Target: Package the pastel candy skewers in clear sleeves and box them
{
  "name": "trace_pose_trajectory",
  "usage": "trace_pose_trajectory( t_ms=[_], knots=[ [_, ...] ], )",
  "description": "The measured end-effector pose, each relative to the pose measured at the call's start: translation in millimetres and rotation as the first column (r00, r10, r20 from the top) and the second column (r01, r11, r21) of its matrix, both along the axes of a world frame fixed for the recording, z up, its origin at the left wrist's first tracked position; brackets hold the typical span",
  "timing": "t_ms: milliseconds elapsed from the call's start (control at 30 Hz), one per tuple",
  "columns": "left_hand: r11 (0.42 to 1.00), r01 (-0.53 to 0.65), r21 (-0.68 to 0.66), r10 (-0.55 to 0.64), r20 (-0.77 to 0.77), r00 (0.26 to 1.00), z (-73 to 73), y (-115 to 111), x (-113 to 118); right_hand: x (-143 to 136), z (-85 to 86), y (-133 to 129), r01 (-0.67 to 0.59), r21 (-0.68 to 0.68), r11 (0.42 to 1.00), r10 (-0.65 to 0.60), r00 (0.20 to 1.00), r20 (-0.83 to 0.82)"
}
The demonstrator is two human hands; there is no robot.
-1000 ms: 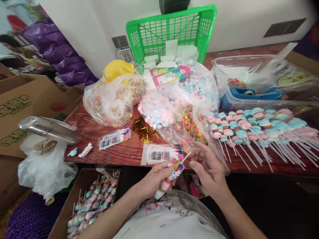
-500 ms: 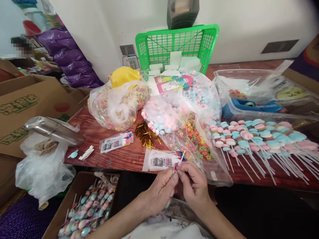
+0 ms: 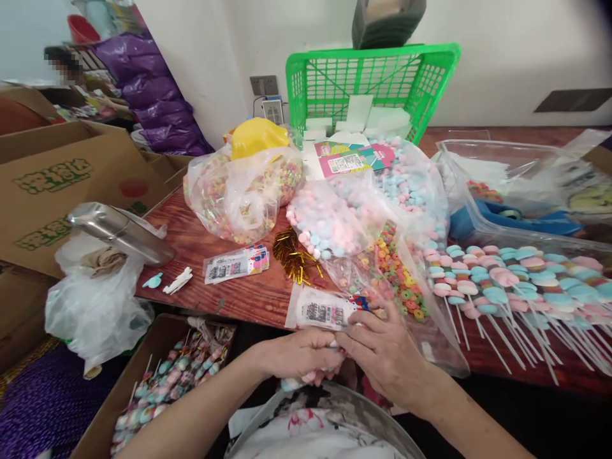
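Note:
My left hand (image 3: pixel 306 352) is closed around a marshmallow skewer (image 3: pixel 292 384), held low in front of my lap. Pink, white and blue pieces show beneath its fingers, and the fist hides the rest. My right hand (image 3: pixel 385 354) meets it from the right, fingers bent over the top of the left fist; whatever they grip is hidden. Just beyond the fingers, printed clear bags (image 3: pixel 320 309) lie at the table's front edge. A second pile of printed bags (image 3: pixel 236 264) lies further left, beside a bunch of gold twist ties (image 3: pixel 294 255).
Finished-looking marshmallow skewers (image 3: pixel 507 280) lie in rows at right. Bags of marshmallows (image 3: pixel 335 217) and ring candies (image 3: pixel 234 197) fill the middle, before a green basket (image 3: pixel 296 95). A steel flask (image 3: pixel 124 233) stands left; a carton of wrapped skewers (image 3: pixel 86 440) sits below.
My hands have left their raised fingertip pinch; the left now wraps lower round the skewer, while the right has turned knuckles-up over it. The view has swung slightly left.

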State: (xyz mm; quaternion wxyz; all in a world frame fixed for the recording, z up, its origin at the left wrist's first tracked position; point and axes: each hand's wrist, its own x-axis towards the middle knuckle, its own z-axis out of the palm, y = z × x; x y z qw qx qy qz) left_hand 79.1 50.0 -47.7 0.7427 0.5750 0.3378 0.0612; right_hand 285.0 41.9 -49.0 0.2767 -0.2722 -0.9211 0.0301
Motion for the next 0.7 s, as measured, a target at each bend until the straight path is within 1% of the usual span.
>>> trace_pose_trajectory(
  t_ms=[33,67,100,133,167,200,233,267,300,333,367,400,433,467,500,533,567,600,633,667,700],
  knots=[
    [0.998,0.044,0.046,-0.044,0.007,0.999,1.5,0.7,-0.8,-1.5,-3.6,0.3,-0.002,-0.032,0.999,0.003,1.0,0.025],
    [0.989,0.065,0.131,-0.066,-0.003,0.998,2.8,0.5,-1.0,-3.1,-7.5,0.4,0.005,-0.071,0.997,-0.001,0.998,0.059],
    [0.966,0.066,0.248,-0.059,-0.038,0.998,3.8,-0.5,-0.8,-4.6,-11.2,0.4,0.019,-0.11,0.994,-0.009,0.995,0.096],
    [0.921,0.061,0.385,-0.026,-0.094,0.995,4.4,-2.4,-0.5,-6.1,-14.2,0.4,0.041,-0.152,0.988,-0.022,0.991,0.131],
    [0.853,0.066,0.518,0.021,-0.161,0.987,4.5,-5.0,-0.3,-7.3,-16.3,0.6,0.067,-0.204,0.977,-0.034,0.987,0.159],
    [0.778,0.09,0.622,0.07,-0.229,0.971,4.2,-8.1,-0.4,-8.5,-17.5,0.8,0.091,-0.27,0.959,-0.042,0.982,0.182],
    [0.715,0.122,0.689,0.116,-0.288,0.95,3.6,-11.3,-1.0,-9.6,-17.8,0.9,0.108,-0.339,0.935,-0.045,0.981,0.19],
    [0.674,0.147,0.724,0.152,-0.33,0.932,2.9,-14.2,-2.0,-10.6,-17.2,0.7,0.119,-0.398,0.91,-0.051,0.983,0.177],
    [0.655,0.153,0.74,0.178,-0.347,0.921,2.2,-16.6,-3.5,-11.7,-16.0,0.1,0.129,-0.434,0.892,-0.069,0.986,0.152],
    [0.657,0.126,0.744,0.204,-0.336,0.919,1.7,-18.1,-5.1,-12.7,-14.3,-1.1,0.141,-0.434,0.89,-0.098,0.988,0.12],
    [0.688,0.069,0.723,0.228,-0.305,0.924,1.2,-18.8,-6.7,-13.8,-12.3,-2.9,0.156,-0.392,0.907,-0.134,0.987,0.083],
    [0.747,-0.016,0.665,0.252,-0.262,0.932,0.7,-18.8,-8.1,-14.6,-10.1,-5.2,0.175,-0.316,0.933,-0.169,0.985,0.046],
    [0.826,-0.109,0.553,0.268,-0.215,0.939,0.1,-18.2,-9.1,-15.2,-7.9,-7.5,0.187,-0.223,0.957,-0.188,0.982,0.016],
    [0.902,-0.189,0.388,0.272,-0.171,0.947,-0.8,-17.3,-9.8,-15.3,-5.8,-9.8,0.182,-0.134,0.974,-0.184,0.983,-0.003],
    [0.952,-0.242,0.189,0.269,-0.132,0.954,-2.1,-16.3,-10.2,-15.1,-4.1,-11.6,0.16,-0.057,0.985,-0.161,0.987,-0.017],
    [0.966,-0.258,-0.012,0.256,-0.094,0.962,-3.8,-15.2,-10.6,-14.4,-2.6,-12.9,0.124,-0.005,0.992,-0.124,0.992,-0.032],
    [0.953,-0.242,-0.18,0.235,-0.057,0.97,-5.8,-14.2,-11.1,-13.4,-1.5,-13.5,0.082,0.023,0.996,-0.081,0.995,-0.051],
    [0.933,-0.204,-0.298,0.208,-0.018,0.978,-7.7,-13.3,-11.9,-12.2,-0.6,-13.5,0.04,0.03,0.999,-0.038,0.997,-0.074],
    [0.917,-0.151,-0.37,0.171,0.02,0.985,-9.4,-12.6,-13.0,-11.0,0.1,-13.1,-0.001,0.023,1.0,0.003,0.995,-0.096],
    [0.91,-0.099,-0.403,0.13,0.052,0.99,-10.6,-12.0,-14.3,-10.1,0.7,-12.7,-0.037,0.005,0.999,0.037,0.993,-0.114],
    [0.912,-0.05,-0.407,0.087,0.073,0.994,-11.1,-11.7,-15.7,-9.8,1.1,-12.3,-0.066,-0.028,0.997,0.062,0.991,-0.122]
  ],
)
